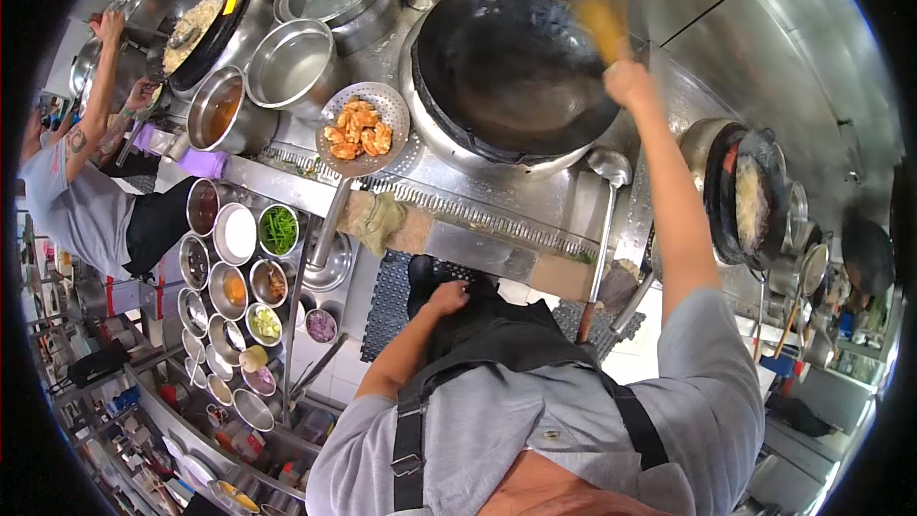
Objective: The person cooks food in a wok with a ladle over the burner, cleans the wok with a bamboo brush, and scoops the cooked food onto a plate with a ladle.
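My right hand (630,84) grips a yellowish wok brush (604,24), smeared by motion, at the right rim of a large dark wok (506,72). The wok sits on its burner, its inside wet-looking and holding no food. My left hand (449,297) hangs near my dark apron (487,325), fingers curled in and nothing seen in them. Left of the wok, a perforated skimmer (330,158) bears browned pieces of food (359,130). A long-handled ladle (609,168) lies on the steel counter right of the wok.
At left, a person (86,182) works at another wok (196,29) with a flame beside it. Metal pots (291,65) line the back. Bowls of ingredients (229,289) stand at lower left. A third wok (755,196) is at right. A cloth (380,222) lies on the counter edge.
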Demonstrator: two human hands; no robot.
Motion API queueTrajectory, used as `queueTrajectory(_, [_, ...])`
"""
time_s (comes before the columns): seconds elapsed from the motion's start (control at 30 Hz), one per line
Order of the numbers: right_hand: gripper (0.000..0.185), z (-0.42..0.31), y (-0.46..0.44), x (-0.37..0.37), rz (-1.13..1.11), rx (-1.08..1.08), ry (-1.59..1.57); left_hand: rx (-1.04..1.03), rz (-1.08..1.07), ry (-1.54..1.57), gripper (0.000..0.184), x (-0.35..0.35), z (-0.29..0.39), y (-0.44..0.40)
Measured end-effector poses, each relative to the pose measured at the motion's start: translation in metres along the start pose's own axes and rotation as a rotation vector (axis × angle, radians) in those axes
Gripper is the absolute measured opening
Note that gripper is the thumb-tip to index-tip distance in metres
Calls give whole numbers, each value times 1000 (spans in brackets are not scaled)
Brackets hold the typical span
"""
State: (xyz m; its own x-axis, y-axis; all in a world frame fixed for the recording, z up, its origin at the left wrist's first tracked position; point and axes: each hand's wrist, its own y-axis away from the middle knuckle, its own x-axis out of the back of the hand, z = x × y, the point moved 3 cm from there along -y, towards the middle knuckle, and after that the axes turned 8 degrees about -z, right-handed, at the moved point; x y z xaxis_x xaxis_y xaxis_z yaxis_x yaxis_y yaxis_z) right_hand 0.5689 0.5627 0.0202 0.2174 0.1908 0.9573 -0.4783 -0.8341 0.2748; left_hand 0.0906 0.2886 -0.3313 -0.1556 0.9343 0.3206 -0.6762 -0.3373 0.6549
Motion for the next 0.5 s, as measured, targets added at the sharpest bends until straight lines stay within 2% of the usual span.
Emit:
queueTrajectory(0.03, [68, -8, 1, -23, -225, 75, 165, 139, 5, 99, 45, 14, -21, 24])
queueTrajectory(0.1, [73, -43, 57, -24, -436, 277, 69, 331, 247, 76, 44, -3, -117, 53])
queueTrajectory(0.17, [79, -52, 89, -22, -591, 511, -54, 568, 233, 24, 44, 0, -168, 97])
queueTrajectory(0.23, [79, -9, 60, -12, -746, 464, -137, 581, 204, 88, 43, 1, -206, 131])
queueTrajectory(0.3, [76, 48, 40, -4, -221, 305, -80, 382, 212, 245, 41, -8, -267, 140])
queueTrajectory(0.33, [75, 77, 34, 0, 18, 204, -79, 283, 213, 331, 40, -11, -277, 143])
queueTrajectory(0.37, [74, 84, 40, 4, 84, -31, -38, 339, 261, 348, 39, -8, -280, 149])
queueTrajectory(0.43, [74, 96, 80, -4, 240, -116, -161, 462, 362, 384, 37, 16, -266, 166])
queueTrajectory(0.47, [74, 101, 101, -8, 323, -150, -226, 445, 352, 505, 36, 20, -259, 171])
queueTrajectory(0.5, [67, 87, 136, -30, 240, -62, -579, 427, 353, 629, 35, 25, -252, 171])
